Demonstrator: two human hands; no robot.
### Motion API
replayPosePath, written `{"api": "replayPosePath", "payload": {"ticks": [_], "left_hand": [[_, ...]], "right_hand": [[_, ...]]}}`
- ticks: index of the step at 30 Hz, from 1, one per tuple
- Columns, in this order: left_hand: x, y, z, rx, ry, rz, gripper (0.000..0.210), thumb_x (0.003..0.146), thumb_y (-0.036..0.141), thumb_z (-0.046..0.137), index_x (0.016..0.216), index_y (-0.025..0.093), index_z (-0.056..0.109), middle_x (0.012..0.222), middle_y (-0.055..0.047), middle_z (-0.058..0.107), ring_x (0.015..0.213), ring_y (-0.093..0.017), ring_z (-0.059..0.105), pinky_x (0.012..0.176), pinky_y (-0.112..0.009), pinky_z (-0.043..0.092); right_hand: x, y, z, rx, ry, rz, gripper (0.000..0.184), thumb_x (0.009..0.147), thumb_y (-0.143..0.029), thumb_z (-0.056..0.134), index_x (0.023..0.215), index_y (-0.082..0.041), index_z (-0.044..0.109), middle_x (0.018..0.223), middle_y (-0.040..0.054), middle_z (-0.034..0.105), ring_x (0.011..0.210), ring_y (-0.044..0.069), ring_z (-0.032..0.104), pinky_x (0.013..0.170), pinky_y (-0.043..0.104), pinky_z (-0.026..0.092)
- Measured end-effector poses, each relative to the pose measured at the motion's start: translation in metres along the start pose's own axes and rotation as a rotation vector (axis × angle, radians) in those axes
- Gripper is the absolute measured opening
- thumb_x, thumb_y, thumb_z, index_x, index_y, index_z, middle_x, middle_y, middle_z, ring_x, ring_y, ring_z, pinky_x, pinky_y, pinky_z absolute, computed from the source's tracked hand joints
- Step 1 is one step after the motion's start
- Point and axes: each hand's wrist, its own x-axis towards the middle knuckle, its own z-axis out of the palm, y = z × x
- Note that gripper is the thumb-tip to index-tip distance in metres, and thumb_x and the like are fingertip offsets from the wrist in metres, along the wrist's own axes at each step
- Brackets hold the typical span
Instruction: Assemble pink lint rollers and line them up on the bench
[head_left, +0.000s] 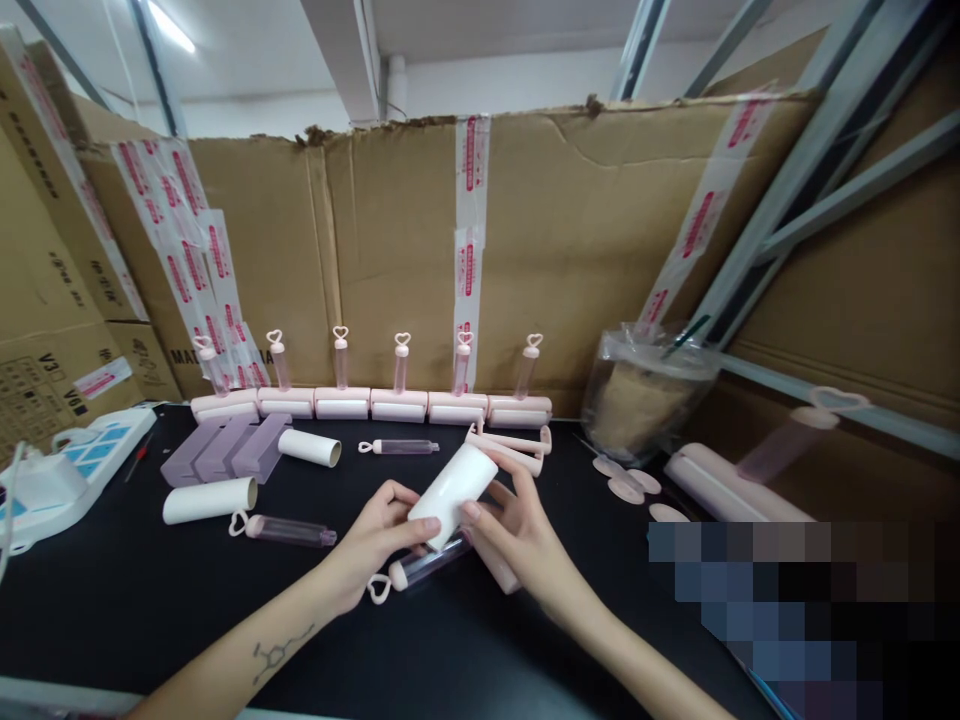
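The left hand comes in from the lower left, its forearm slanting up across the bench, thumb laid over the near face of the roll and fingers curled behind. The right hand reaches in from the lower right, wrist bent inward, thumb tip at the roll's right side and index finger bent over toward its upper end. Both grips are closed on the roll, which sits between them above the bench, tilted with its upper end to the right. Below the roll lies a clear handle, its heart loop toward the left wrist. A pink part shows under the right palm; whether that hand touches it cannot be told. Just beyond the roll lies a pink frame.
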Motion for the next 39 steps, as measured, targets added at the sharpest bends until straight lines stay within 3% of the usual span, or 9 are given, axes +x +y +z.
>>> {"api": "replayPosePath", "payload": {"ticks": [5, 9, 12, 15, 18, 25, 30, 34, 39], "left_hand": [[0.005, 0.001, 0.004, 0.2, -0.003, 0.136, 0.03, 0.077, 0.044, 0.06, 0.092, 0.019, 0.051, 0.091, -0.005, 0.059, 0.09, -0.019, 0.055, 0.081, -0.03, 0.04], [0.009, -0.005, 0.0, 0.613, 0.001, 0.242, 0.043, 0.071, 0.049, 0.063, 0.103, 0.02, 0.057, 0.103, -0.009, 0.055, 0.103, -0.026, 0.046, 0.091, -0.037, 0.034], [0.01, -0.015, -0.002, 0.947, -0.028, 0.263, 0.052, 0.059, 0.043, 0.073, 0.104, 0.02, 0.06, 0.1, -0.009, 0.053, 0.099, -0.029, 0.043, 0.09, -0.041, 0.033], [0.011, -0.019, -0.002, 1.082, -0.06, 0.272, 0.028, 0.064, 0.028, 0.066, 0.09, 0.019, 0.063, 0.095, -0.007, 0.052, 0.093, -0.025, 0.045, 0.085, -0.039, 0.036], [0.013, -0.017, -0.004, 0.987, -0.099, 0.213, 0.014, 0.065, 0.018, 0.061, 0.078, 0.019, 0.056, 0.088, -0.005, 0.055, 0.082, -0.019, 0.05, 0.075, -0.032, 0.04], [0.01, -0.008, 0.003, 0.416, -0.155, -0.157, 0.038, 0.067, 0.033, 0.066, 0.084, 0.022, 0.034, 0.065, 0.004, 0.06, 0.046, -0.009, 0.052, 0.041, -0.017, 0.032], [0.005, -0.006, 0.006, 0.412, -0.163, -0.186, 0.037, 0.073, 0.049, 0.06, 0.083, 0.021, 0.036, 0.053, 0.008, 0.054, 0.037, -0.005, 0.044, 0.036, -0.015, 0.03], [0.003, -0.006, 0.004, 0.421, -0.144, -0.159, 0.037, 0.074, 0.048, 0.059, 0.082, 0.021, 0.036, 0.054, 0.008, 0.054, 0.038, -0.005, 0.043, 0.037, -0.015, 0.03], [0.0, -0.005, 0.006, 0.401, -0.172, -0.153, 0.036, 0.074, 0.045, 0.06, 0.082, 0.021, 0.035, 0.056, 0.007, 0.055, 0.039, -0.004, 0.044, 0.039, -0.015, 0.031]], "right_hand": [[0.004, -0.01, -0.001, 0.197, 0.052, 0.182, 0.055, 0.075, -0.036, 0.065, 0.121, -0.031, 0.036, 0.094, 0.0004, 0.064, 0.076, 0.017, 0.064, 0.067, 0.028, 0.05], [0.011, -0.019, -0.017, 0.291, 0.154, 0.204, 0.038, 0.081, -0.035, 0.054, 0.117, -0.035, 0.042, 0.095, -0.004, 0.065, 0.073, 0.014, 0.063, 0.064, 0.026, 0.049], [0.015, -0.023, -0.027, 0.267, 0.264, 0.238, 0.034, 0.08, -0.037, 0.052, 0.112, -0.035, 0.045, 0.093, -0.004, 0.066, 0.076, 0.017, 0.063, 0.062, 0.027, 0.05], [0.016, -0.023, -0.03, 0.255, 0.308, 0.23, 0.035, 0.079, -0.037, 0.052, 0.112, -0.034, 0.045, 0.097, -0.0025, 0.065, 0.083, 0.019, 0.062, 0.063, 0.028, 0.05], [0.017, -0.018, -0.032, 0.229, 0.351, 0.199, 0.036, 0.076, -0.035, 0.054, 0.111, -0.032, 0.045, 0.096, -0.0027, 0.064, 0.086, 0.019, 0.061, 0.065, 0.028, 0.05], [0.016, -0.017, -0.034, 0.122, 0.302, 0.226, 0.032, 0.076, -0.038, 0.052, 0.104, -0.024, 0.055, 0.086, 0.0011, 0.069, 0.076, 0.021, 0.063, 0.057, 0.028, 0.05], [0.014, -0.028, -0.04, 0.139, 0.167, 0.405, 0.029, 0.077, -0.035, 0.051, 0.099, -0.019, 0.062, 0.075, 0.0065, 0.071, 0.068, 0.022, 0.066, 0.066, 0.033, 0.052], [0.012, -0.032, -0.044, 0.108, 0.003, 0.516, 0.027, 0.075, -0.034, 0.055, 0.095, -0.019, 0.065, 0.073, 0.0067, 0.071, 0.067, 0.022, 0.066, 0.057, 0.032, 0.053], [0.008, -0.031, -0.037, 0.104, -0.102, 0.55, 0.036, 0.074, -0.035, 0.06, 0.108, -0.02, 0.062, 0.081, 0.0055, 0.07, 0.071, 0.022, 0.063, 0.049, 0.029, 0.05]]}}
